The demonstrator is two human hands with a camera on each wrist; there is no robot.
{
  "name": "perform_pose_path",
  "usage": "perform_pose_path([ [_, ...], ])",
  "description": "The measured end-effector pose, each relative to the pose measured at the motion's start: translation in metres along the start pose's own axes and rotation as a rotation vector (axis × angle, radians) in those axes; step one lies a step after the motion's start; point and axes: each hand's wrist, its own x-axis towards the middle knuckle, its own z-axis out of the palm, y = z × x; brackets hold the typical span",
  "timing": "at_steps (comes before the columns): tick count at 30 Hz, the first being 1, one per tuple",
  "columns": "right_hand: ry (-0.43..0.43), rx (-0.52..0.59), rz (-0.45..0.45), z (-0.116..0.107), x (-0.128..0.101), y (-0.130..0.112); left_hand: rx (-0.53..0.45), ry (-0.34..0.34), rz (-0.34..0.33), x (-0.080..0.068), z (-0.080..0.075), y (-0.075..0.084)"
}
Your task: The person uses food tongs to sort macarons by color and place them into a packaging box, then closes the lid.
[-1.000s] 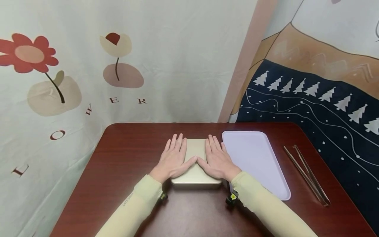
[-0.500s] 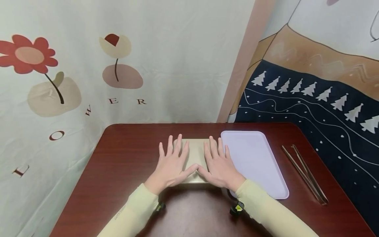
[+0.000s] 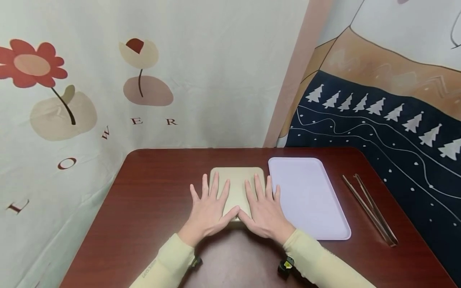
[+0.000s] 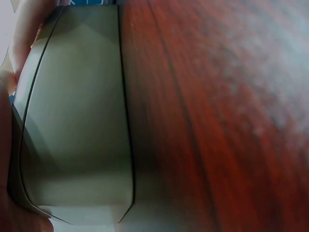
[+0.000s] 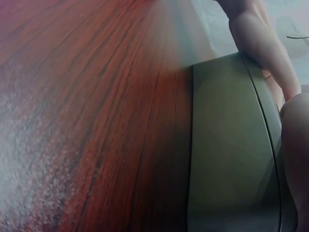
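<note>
A pale gold rectangular box (image 3: 237, 178) with rounded corners rests on the dark red wooden table (image 3: 151, 192). My left hand (image 3: 208, 214) lies over its left side, palm down with fingers straight and spread. Over the right side my right hand (image 3: 268, 215) is spread in the same way. The two thumb tips meet near the box's front edge. In the left wrist view the box's side (image 4: 77, 111) shows a thin seam below its top. The right wrist view shows the box's side (image 5: 231, 145) with the same seam, thumbs above it.
A lilac tray (image 3: 309, 200) lies right of the box, its left edge close to my right hand. Farther right are metal tongs (image 3: 371, 212), their arms apart. A printed curtain (image 3: 223, 80) hangs behind the table's back edge.
Both hands have slid a little toward the table's front and their fingers have spread apart, so more of the box's far end shows. The box, tray and tongs stay in place.
</note>
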Motion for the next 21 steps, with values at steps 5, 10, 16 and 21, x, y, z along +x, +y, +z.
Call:
perform_pose_path([
  [5,0.012,0.01,0.003,0.0,-0.004,-0.003,0.005,0.0,0.01,-0.003,0.001,0.0],
  [10,-0.013,0.013,0.016,-0.002,-0.003,-0.004,0.018,-0.029,0.004,-0.003,-0.004,0.001],
  [16,-0.05,0.038,0.015,-0.005,0.0,-0.003,0.006,-0.057,0.014,-0.002,-0.01,-0.003],
  [21,0.04,0.058,-0.012,-0.016,0.003,0.008,0.01,0.012,0.037,0.002,-0.02,-0.017],
])
